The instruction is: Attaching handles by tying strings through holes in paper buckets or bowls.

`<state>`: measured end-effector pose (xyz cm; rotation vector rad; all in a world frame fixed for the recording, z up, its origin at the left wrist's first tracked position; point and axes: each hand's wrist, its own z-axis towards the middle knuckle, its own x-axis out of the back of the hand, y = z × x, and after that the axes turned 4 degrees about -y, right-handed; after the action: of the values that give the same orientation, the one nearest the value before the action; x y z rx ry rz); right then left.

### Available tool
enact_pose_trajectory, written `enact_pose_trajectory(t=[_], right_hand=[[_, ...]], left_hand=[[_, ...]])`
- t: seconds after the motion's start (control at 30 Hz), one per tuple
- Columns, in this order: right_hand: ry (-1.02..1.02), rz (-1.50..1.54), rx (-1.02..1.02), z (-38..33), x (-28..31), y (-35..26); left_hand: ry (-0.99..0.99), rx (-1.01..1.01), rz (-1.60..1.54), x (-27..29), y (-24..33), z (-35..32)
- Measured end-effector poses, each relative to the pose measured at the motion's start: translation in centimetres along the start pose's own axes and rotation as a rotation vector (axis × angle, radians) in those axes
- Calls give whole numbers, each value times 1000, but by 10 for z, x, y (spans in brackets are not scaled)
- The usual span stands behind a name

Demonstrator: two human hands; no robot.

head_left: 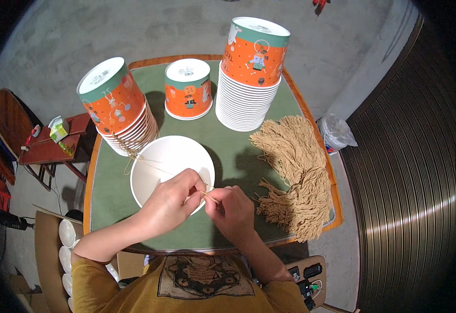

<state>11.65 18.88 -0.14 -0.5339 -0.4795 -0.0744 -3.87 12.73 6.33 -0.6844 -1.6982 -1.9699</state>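
Observation:
My left hand (168, 202) and my right hand (232, 213) meet just over the near right rim of a white paper bucket (152, 169). The fingers of both are pinched on a thin tan string (157, 168). It runs left across the bucket's mouth towards a twisted bundle of tan cord (129, 144), which hangs against the left stack of buckets (114, 101). Whatever lies inside the bucket below my hands is hidden by them. To my right spreads a thick heap of tan cords (296, 172), touched by neither hand.
Behind stand a short upturned orange bucket (187, 91) and a tall bucket stack (251, 73). The green-topped table (113, 198) has a wooden edge. A carton of white buckets (51, 250) sits at lower left, a small red table (77, 130) beyond it. A ribbed shutter (405, 182) rises at right.

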Motion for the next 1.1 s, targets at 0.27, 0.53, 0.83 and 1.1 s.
enact_pose_trajectory(t=[0.27,0.53,0.83,1.1], right_hand=[[-5,8,-3,0,1,-1],[-15,313,-393,-10,-3,-6],[-79,549,-614,-8,2,-6],[-30,538,-537,-11,-1,0]], left_hand=[[-53,22,-93,4,-1,2],[-84,-55,-110,2,1,2],[-103,-91,-136,4,0,4],[-96,-171,-11,3,2,6]])
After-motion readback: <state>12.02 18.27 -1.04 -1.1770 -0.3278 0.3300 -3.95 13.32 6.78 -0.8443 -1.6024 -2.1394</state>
